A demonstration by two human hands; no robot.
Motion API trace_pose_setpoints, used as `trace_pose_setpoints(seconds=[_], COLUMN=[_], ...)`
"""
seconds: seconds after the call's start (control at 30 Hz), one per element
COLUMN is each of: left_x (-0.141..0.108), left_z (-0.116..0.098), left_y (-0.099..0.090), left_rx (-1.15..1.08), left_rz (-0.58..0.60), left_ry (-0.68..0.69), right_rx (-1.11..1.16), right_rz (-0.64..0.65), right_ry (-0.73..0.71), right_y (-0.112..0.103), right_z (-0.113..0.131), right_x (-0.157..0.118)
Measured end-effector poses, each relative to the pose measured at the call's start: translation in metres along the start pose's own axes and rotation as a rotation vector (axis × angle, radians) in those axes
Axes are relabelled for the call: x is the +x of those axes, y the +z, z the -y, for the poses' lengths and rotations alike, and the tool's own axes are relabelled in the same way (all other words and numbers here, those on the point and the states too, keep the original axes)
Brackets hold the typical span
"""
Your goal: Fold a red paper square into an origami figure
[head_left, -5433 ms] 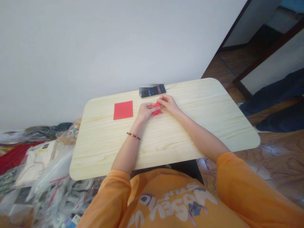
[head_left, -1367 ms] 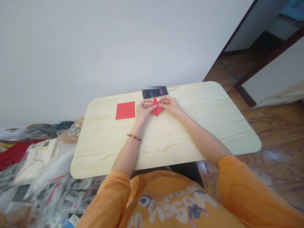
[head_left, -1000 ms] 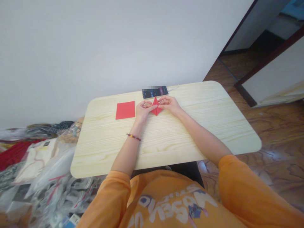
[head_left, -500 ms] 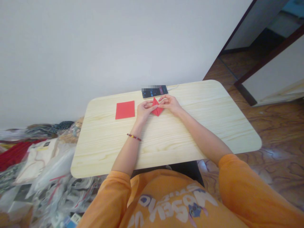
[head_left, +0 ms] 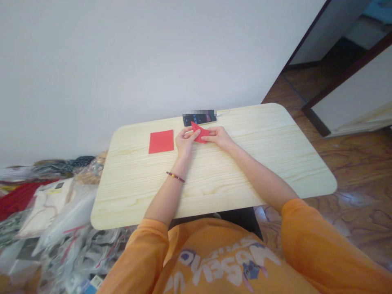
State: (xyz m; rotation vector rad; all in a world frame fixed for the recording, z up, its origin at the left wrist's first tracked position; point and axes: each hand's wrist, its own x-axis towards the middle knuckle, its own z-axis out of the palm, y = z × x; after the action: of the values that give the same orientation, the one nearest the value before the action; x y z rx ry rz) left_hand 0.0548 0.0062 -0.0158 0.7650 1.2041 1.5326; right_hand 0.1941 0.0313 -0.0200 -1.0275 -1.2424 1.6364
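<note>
Landmark: phone (head_left: 200,119), a flat dark rectangle with a lit screen, part of it pixelated, lying along the far edge of the table (head_left: 229,188). Folded red paper (head_left: 200,133) is just on the near side of the phone, held between both hands; angular, creased, matte, with a sharp point sticking up and overlapping the phone's near edge in this view. Lower layers partly hidden by fingers.

Left hand (head_left: 184,142), near-left of the phone: thumb pressed on top of the paper, fingers curled behind, closed to a thin pinch. Right hand (head_left: 219,137), near-right of the phone: thumb and fingertips nearly together, pinching the paper's right side.

Left of the phone, a red square sheet (head_left: 161,141): flat, smooth, straight-edged; one layer or several, can't tell. White cable (head_left: 224,112), thin, at the phone's right end. Tabletop around the phone is pale, streaky wood grain, rounded corners. Behind the phone, plain smooth wall (head_left: 137,61). Beaded bracelet (head_left: 175,177), dark red with a yellow bead, on the left wrist, nearer the wearer than the phone. Well left of the phone, crinkly clear plastic bags (head_left: 72,208) and bunched red cloth (head_left: 23,200). Well right, glossy swirled-grain brown floor (head_left: 361,179).
</note>
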Motion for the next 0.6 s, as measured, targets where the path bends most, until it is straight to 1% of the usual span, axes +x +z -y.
trace_pose_setpoints(seconds=[0.07, 0.13, 0.2, 0.27, 0.37, 0.47, 0.6], left_x=[0.0013, 0.0018, 0.0019, 0.0023, 0.0043, 0.0063, 0.0057], left_z=[0.0005, 0.0005, 0.0002, -0.0001, 0.0001, 0.0004, -0.0003], left_y=[-0.0008, -0.0013, -0.0016, -0.0023, -0.0048, -0.0077, -0.0091], left_rx=[-0.003, -0.006, 0.007, 0.037, 0.087, 0.128, 0.179], left_rz=[-0.02, -0.022, -0.01, 0.013, 0.056, 0.094, 0.114], left_ry=[0.002, 0.02, 0.042, 0.05, 0.02, -0.016, -0.004], right_rx=[0.002, 0.015, 0.042, 0.069, 0.09, 0.061, 0.016], right_rz=[-0.03, -0.087, -0.147, -0.177, -0.185, -0.19, -0.166], right_ry=[-0.013, -0.029, -0.046, -0.062, -0.079, -0.11, -0.144], right_y=[-0.001, -0.0024, -0.0041, -0.0055, -0.0068, -0.0078, -0.0092], right_z=[-0.001, -0.0025, -0.0041, -0.0054, -0.0065, -0.0072, -0.0081], right_x=[0.0012, 0.0031, 0.0053, 0.0071, 0.0084, 0.0088, 0.0097])
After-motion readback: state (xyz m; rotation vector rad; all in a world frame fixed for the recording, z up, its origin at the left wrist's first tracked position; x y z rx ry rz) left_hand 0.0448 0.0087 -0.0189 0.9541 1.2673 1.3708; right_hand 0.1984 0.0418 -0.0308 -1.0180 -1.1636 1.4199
